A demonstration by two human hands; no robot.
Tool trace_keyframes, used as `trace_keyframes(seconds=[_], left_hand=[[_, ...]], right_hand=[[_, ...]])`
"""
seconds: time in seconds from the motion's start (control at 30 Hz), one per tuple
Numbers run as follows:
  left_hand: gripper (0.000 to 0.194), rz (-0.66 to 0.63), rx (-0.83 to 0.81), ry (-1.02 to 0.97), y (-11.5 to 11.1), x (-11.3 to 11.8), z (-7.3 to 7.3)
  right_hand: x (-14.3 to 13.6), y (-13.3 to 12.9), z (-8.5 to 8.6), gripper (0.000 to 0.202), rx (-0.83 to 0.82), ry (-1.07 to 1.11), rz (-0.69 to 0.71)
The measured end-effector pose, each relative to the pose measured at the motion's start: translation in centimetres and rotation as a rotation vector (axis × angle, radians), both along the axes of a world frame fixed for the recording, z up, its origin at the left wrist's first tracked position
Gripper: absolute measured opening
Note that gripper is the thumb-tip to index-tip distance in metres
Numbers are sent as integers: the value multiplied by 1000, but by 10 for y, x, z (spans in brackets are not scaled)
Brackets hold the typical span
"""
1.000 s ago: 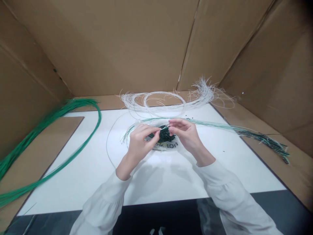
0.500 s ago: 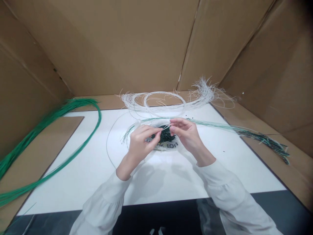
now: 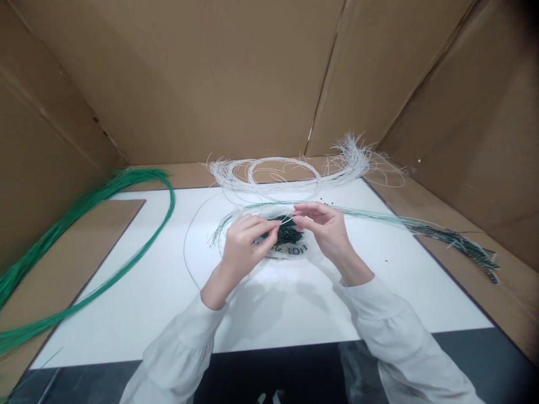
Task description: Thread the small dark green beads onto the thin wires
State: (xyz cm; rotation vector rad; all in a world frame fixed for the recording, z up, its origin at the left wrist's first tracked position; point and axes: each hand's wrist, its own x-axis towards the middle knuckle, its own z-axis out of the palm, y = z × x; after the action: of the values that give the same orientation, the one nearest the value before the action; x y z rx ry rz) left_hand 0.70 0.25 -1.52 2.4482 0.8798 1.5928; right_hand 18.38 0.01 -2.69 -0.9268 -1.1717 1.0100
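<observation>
My left hand [image 3: 246, 240] pinches a thin white wire [image 3: 287, 219] between thumb and forefinger. Facing it, my right hand [image 3: 327, 231] holds the same wire by thumb and fingers, a short stretch showing between the two hands. Right below them lies a white bag [image 3: 290, 252] with dark print, full of small dark green beads [image 3: 289, 231]. Whether a bead sits on the wire is too small to tell. Behind my hands runs a bundle of thin green wires [image 3: 366, 212], whose right end carries rows of dark beads [image 3: 467, 249].
A large loop of green wires [image 3: 158, 225] lies at the left. Along the back cardboard wall [image 3: 210, 78] rests a coil of white wires [image 3: 286, 185]. A few loose beads [image 3: 326, 203] dot the white board [image 3: 138, 314]. Cardboard walls stand on three sides.
My right hand has shifted very slightly to the right. Otherwise both hands keep their hold on the wire, and everything around them is still.
</observation>
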Motion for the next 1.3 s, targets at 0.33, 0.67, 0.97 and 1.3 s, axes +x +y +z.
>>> trace_keyframes(seconds=[0.33, 0.67, 0.97, 1.3], left_hand=[[12, -14, -26, -7, -1, 0, 1], [11, -4, -23, -16, -2, 1, 2], [10, -9, -25, -40, -2, 2, 0], [10, -14, -3, -36, -2, 2, 1]], right_hand=[[1, 2, -2, 19, 28, -17, -9], [2, 2, -1, 9, -3, 10, 63], [2, 2, -1, 10, -67, 76, 78], [1, 0, 1, 11, -91, 112, 81]])
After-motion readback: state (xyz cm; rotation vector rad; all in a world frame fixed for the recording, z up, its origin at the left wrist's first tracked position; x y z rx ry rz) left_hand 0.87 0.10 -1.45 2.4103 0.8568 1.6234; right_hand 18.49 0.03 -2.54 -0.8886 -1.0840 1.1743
